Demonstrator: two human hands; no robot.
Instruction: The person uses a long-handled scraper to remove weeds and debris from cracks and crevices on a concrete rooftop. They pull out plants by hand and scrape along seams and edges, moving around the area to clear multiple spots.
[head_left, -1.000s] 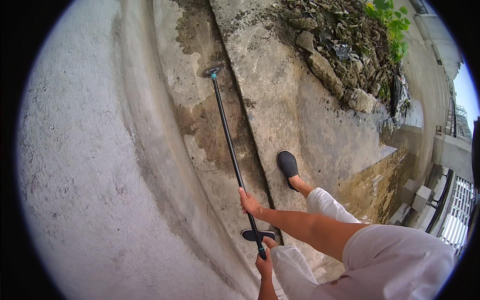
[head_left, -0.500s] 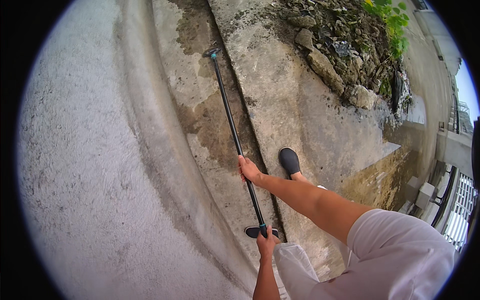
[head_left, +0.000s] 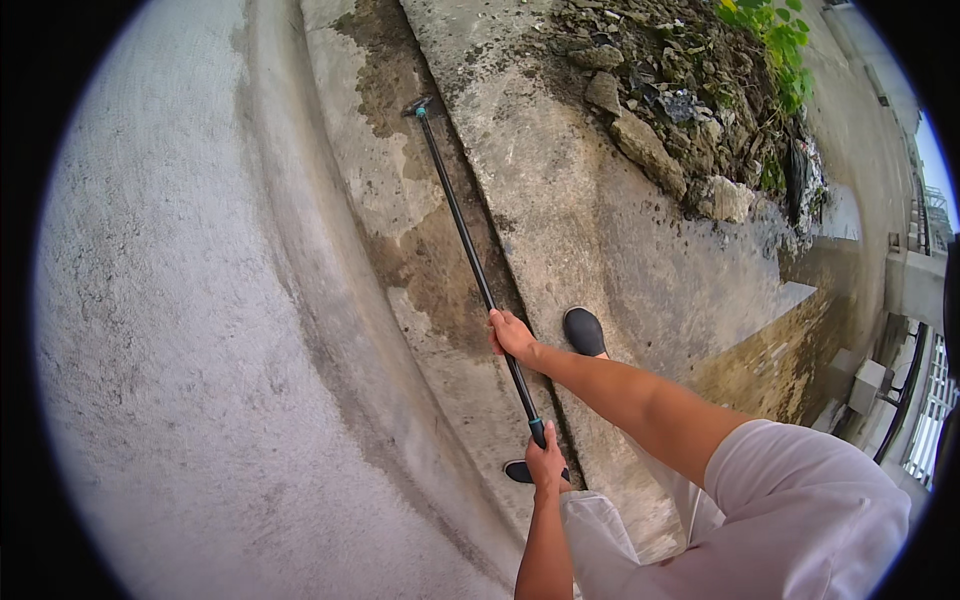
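Observation:
Both my hands grip a long black pole with teal collars. At its far end is a small dark crosswise head, resting on the wet concrete strip; its exact kind is too small to tell. My right hand wraps round the pole partway along the shaft, its arm reaching in from the right. Down at the near end, my left hand closes on the grip just below a teal collar. Dark damp patches lie beneath and beside the shaft.
A rough pale wall curves along the left. A thin step edge runs beside the strip. My dark shoes stand on either side of it. Rubble with a green plant lies far right, near a puddle.
My left hand has moved forward and a little right, closer to my right hand. The pole's head has slid slightly farther along the strip. Both hands keep their hold.

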